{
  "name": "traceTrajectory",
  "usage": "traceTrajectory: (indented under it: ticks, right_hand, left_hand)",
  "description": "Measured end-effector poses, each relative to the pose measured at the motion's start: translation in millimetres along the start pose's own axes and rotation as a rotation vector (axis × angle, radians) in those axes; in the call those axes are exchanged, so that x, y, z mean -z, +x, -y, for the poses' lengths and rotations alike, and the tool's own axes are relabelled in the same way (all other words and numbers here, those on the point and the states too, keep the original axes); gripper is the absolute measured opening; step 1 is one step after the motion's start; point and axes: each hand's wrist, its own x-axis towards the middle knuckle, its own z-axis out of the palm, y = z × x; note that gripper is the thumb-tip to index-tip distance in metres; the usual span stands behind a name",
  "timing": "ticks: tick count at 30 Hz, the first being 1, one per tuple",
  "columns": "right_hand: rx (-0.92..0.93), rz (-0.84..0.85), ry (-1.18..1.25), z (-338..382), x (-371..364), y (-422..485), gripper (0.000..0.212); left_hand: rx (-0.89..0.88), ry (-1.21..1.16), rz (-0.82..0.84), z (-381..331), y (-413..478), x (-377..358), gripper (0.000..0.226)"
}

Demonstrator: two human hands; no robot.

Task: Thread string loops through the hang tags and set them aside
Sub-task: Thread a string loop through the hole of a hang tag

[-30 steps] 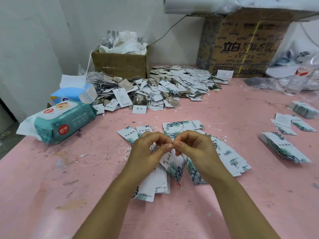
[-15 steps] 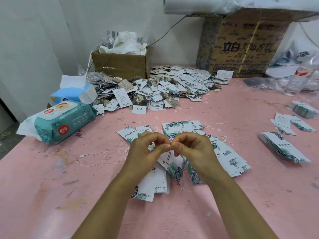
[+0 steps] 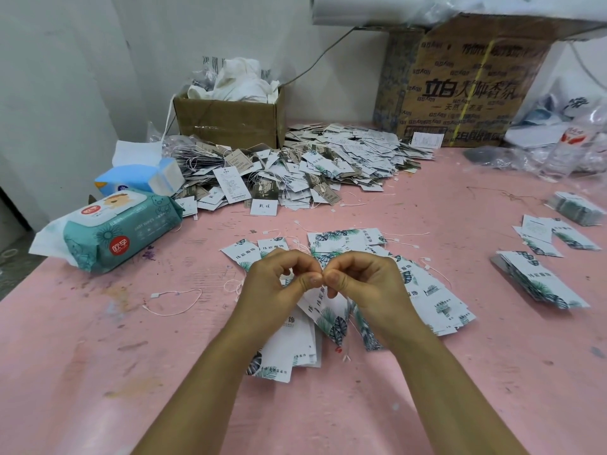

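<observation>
Vs. 1 s ago almost no change: left hand (image 3: 279, 285) and right hand (image 3: 366, 284) stay thumb to thumb, fingers curled, pinching the top of the hang tag (image 3: 324, 315), just over the table (image 3: 98, 372). Threading prob. not finished; string (image 3: 347, 356) dangles below.

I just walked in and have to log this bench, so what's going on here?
A person at the pink table is working with both hands. The left hand and right hand meet thumb to thumb, pinching the top of one leaf-print hang tag that dangles below them. Any string there is too thin to see. More leaf-print tags lie fanned underneath, a loose string loop lies to the left, and a heap of strung tags sits behind.
</observation>
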Motion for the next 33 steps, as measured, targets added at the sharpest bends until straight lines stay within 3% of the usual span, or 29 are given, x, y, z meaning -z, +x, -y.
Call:
traceTrajectory:
  ticks: [10,17,21,23,25,29,33]
  right_hand:
    - [-0.002,-0.007,0.031,-0.7,-2.7,-0.7,0.001]
    - [0.018,-0.13,0.08,0.0,-7.6,-1.0,0.006]
    - [0.008,-0.064,0.055,0.5,-6.0,-0.9,0.013]
    - [-0.004,-0.032,0.025,-0.6,-4.8,-0.8,0.018]
    - [0.002,-0.009,-0.181,-3.8,-1.8,-0.5,0.034]
    - [-0.082,0.212,-0.827,-13.6,5.9,0.3,0.06]
    - [-0.108,0.22,-0.825,-16.0,7.9,1.0,0.066]
  left_hand:
    - [-0.035,-0.005,-0.007,1.5,-0.2,2.2,0.033]
    - [-0.016,-0.022,0.012,-0.1,0.6,-0.8,0.023]
    - [0.043,-0.1,0.022,2.3,0.5,0.4,0.008]
    - [0.061,-0.15,0.011,3.1,0.1,1.4,0.011]
    - [0.067,-0.204,0.0,3.9,0.6,2.2,0.009]
    - [0.087,-0.379,-0.024,4.0,2.2,2.2,0.01]
    - [0.127,-0.498,-0.056,3.6,3.7,2.0,0.01]
